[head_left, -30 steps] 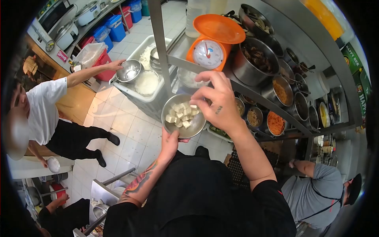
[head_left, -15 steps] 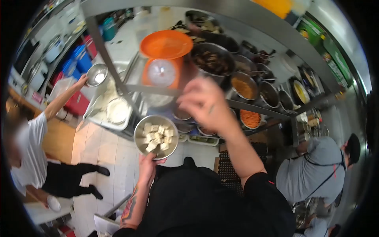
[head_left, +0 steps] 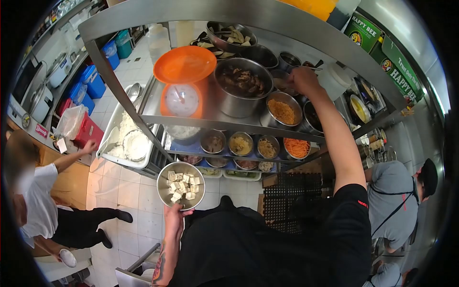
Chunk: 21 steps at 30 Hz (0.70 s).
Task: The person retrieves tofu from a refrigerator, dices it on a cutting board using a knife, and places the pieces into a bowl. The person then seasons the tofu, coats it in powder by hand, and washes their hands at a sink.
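My left hand holds a round metal bowl by its near rim, my thumb over the edge. White cubes lie in the bowl. My right hand reaches far over the steel shelf, among metal pots at the back right; its fingers are partly hidden, and what they hold I cannot make out. Near that hand are a spoon handle and a pot of orange-brown shreds. To the left stands a large pot of dark brown pieces.
An orange scale stands on the shelf behind a steel rail. Below are small bowls and orange strips. A white tub holds white powder. One person stands left, another in grey right.
My right hand has moved from above the bowl to the pots at the back right. The bowl of cubes sits lower left in view. The person at left has let go of a metal bowl.
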Available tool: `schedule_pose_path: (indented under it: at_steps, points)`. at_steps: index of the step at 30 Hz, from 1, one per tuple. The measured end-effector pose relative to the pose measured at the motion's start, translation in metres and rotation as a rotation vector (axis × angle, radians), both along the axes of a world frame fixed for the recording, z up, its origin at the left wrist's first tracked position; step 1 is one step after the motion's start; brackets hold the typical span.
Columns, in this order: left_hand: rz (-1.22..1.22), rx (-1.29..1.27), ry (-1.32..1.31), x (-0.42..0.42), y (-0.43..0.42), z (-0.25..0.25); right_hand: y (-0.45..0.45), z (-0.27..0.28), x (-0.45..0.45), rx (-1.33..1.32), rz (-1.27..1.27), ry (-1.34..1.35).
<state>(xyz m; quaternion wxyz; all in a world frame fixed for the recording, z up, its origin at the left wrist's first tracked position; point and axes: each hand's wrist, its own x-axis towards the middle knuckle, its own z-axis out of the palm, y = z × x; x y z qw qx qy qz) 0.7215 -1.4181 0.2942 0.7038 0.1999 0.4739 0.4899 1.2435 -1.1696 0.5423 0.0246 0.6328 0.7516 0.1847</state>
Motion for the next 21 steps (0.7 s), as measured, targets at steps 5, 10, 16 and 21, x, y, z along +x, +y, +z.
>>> schedule_pose_path:
  at_steps: [5, 10, 16, 21]
  points:
    - [0.007, 0.012, -0.003, 0.003, 0.001, -0.001, 0.011, -0.008, 0.007, 0.007, 0.029, -0.045]
    - [-0.018, -0.039, 0.001, 0.000, -0.003, -0.006, 0.008, -0.008, 0.006, 0.034, 0.011, -0.023]
    - [0.034, -0.119, -0.059, -0.003, -0.001, -0.016, -0.066, 0.022, -0.130, 0.053, 0.210, 0.870]
    - [0.012, -0.005, 0.013, 0.007, 0.016, -0.006, -0.135, -0.044, -0.288, 0.032, 0.714, 0.870]
